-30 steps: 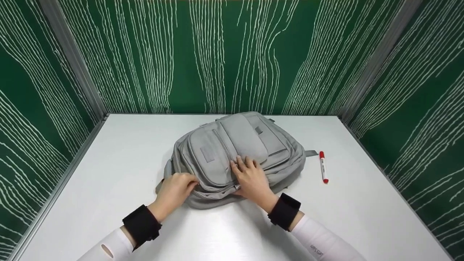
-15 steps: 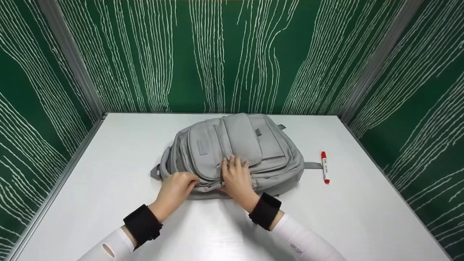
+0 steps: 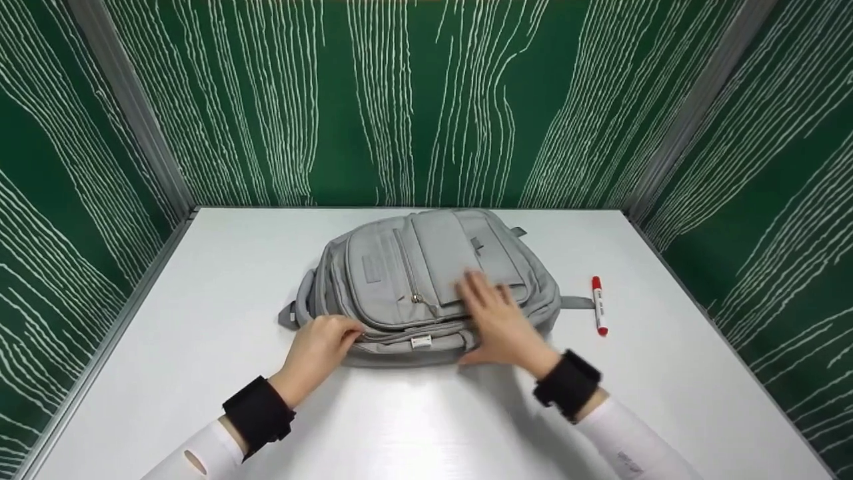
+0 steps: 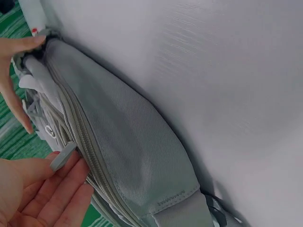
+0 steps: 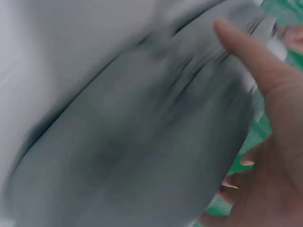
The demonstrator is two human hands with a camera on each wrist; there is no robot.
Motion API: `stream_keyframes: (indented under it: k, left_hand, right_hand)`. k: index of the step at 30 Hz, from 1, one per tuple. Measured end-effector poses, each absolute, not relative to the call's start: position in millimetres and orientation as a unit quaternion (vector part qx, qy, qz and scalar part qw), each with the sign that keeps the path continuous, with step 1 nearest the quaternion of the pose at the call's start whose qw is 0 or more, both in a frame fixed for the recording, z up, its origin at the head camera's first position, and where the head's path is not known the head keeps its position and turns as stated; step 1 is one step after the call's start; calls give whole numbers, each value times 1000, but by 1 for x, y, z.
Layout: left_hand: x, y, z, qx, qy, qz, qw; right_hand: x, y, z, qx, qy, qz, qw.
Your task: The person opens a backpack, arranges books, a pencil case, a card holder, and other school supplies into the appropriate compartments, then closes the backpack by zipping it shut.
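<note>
A grey backpack lies on its back on the white table, its top toward the left. My left hand is at the near left side of the bag. Between its thumb and fingers it pinches a grey zipper pull, beside the zipper seen in the left wrist view. My right hand spreads over the near right part of the bag, fingers apart and blurred; whether it touches the cloth I cannot tell. A small white tag shows on the bag's near side.
A red-capped white marker lies right of the bag, close to the end of a grey strap. Green walls with white wavy lines stand around the white table on the left, back and right.
The backpack has turned slightly and its near edge has shifted away from me. My right hand has let go of the bag's near side and moved right. My left hand keeps its pinch.
</note>
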State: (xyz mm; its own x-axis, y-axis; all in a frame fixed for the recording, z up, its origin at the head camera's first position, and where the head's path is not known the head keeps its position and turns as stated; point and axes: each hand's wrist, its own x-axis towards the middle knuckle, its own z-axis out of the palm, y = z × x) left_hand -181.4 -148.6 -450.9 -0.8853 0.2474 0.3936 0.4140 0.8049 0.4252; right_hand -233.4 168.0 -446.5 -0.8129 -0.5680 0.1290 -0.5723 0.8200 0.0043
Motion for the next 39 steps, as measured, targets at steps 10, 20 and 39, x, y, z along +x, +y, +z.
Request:
stream_keyframes:
  k: [10, 20, 39]
  left_hand:
    - [-180, -150, -452, -179, -936, -256, 161]
    - [-180, -151, -454, -171, -933, -273, 160]
    - [-187, -149, -449, -154, -937, -268, 160]
  right_hand:
    - [-268, 276, -455, 252, -962, 92, 49]
    - [-254, 261, -470, 241, -959, 100, 109]
    - [-215, 216, -482, 219, -946, 9, 238]
